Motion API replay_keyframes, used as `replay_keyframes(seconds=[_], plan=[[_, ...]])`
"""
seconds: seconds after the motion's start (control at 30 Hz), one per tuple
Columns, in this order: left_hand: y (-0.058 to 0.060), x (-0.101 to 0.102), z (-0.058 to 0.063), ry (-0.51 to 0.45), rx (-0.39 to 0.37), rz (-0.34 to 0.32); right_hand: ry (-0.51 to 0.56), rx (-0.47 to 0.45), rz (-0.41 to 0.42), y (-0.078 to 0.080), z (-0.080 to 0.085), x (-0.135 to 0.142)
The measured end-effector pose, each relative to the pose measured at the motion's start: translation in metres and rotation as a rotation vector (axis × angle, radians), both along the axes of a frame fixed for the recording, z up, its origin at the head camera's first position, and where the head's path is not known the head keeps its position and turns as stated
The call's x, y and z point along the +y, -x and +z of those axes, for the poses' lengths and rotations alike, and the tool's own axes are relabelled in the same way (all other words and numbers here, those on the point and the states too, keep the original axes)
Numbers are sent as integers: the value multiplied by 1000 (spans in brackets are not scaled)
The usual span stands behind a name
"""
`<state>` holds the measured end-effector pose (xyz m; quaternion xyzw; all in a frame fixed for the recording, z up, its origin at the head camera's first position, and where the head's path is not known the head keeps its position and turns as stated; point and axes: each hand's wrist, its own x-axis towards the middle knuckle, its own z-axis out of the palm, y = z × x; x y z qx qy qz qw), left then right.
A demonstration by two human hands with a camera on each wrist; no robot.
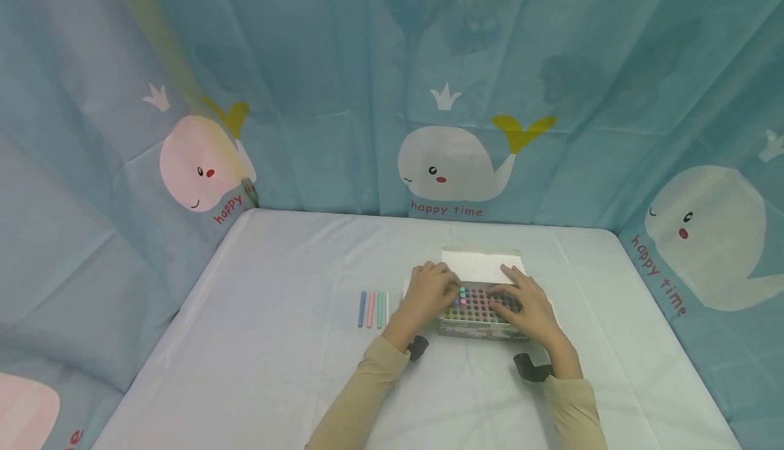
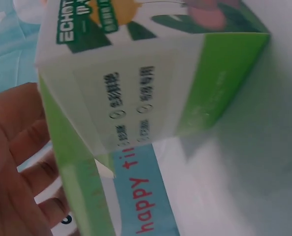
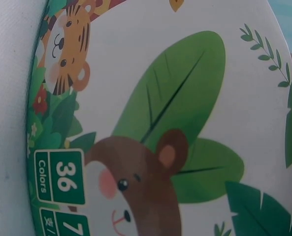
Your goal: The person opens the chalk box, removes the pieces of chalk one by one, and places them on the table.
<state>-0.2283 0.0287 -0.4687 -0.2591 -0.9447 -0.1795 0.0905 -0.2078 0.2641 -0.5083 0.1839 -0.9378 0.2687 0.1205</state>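
A cardboard box (image 1: 484,329) with a raised white lid flap (image 1: 480,264) holds a grid of round holes. A few coloured sticks (image 1: 463,295), teal and pink on top, stand in its left part. My left hand (image 1: 429,292) bends over the box's left end; what its fingertips touch is hidden. In the left wrist view its fingers (image 2: 40,174) lie beside the printed box. Over the right part of the grid, my right hand (image 1: 528,308) has thumb and fingers spread apart. The box's printed front (image 3: 150,118), marked "36 Colors", fills the right wrist view.
Left of the box, several loose sticks (image 1: 370,309), blue, pink, green and white, lie side by side on the white-covered table (image 1: 275,341). Blue curtains (image 1: 343,82) with whales surround its back and sides. Dark wrist devices (image 1: 531,368) sit under the forearms.
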Motion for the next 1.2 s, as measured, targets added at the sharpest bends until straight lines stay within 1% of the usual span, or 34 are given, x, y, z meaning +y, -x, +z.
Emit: replay_keyframes(seconds=[0.23, 0.33, 0.4, 0.47, 0.6, 0.73, 0.83, 0.9, 0.97, 1.03, 1.13, 1.2], plan=[[5, 7, 6, 33, -63, 31, 3, 2, -1, 1, 0, 0], [6, 9, 8, 33, -95, 41, 6, 5, 1, 1, 0, 0], [6, 10, 8, 34, -102, 46, 6, 8, 3, 1, 0, 0], [7, 10, 7, 33, -93, 48, 3, 11, 3, 1, 0, 0], [6, 10, 3, 40, -39, 51, -2, 13, 1, 2, 0, 1], [4, 9, 0, 0, 15, 53, 2, 12, 3, 1, 0, 0], [2, 8, 0, -75, 14, 52, 2, 7, 1, 1, 0, 0], [1, 7, -1, -159, 7, 46, 2, 5, 0, 0, 0, -1], [1, 7, -2, -269, -21, 42, 1, 6, -1, 0, -1, 0], [0, 6, -2, -400, -67, 37, 2, 7, 1, 0, -1, 0], [-2, 3, -1, -612, -179, 34, 2, 9, 4, 0, -1, 0], [-4, 0, 0, -724, -236, 38, 0, 10, 7, 1, 0, 0]])
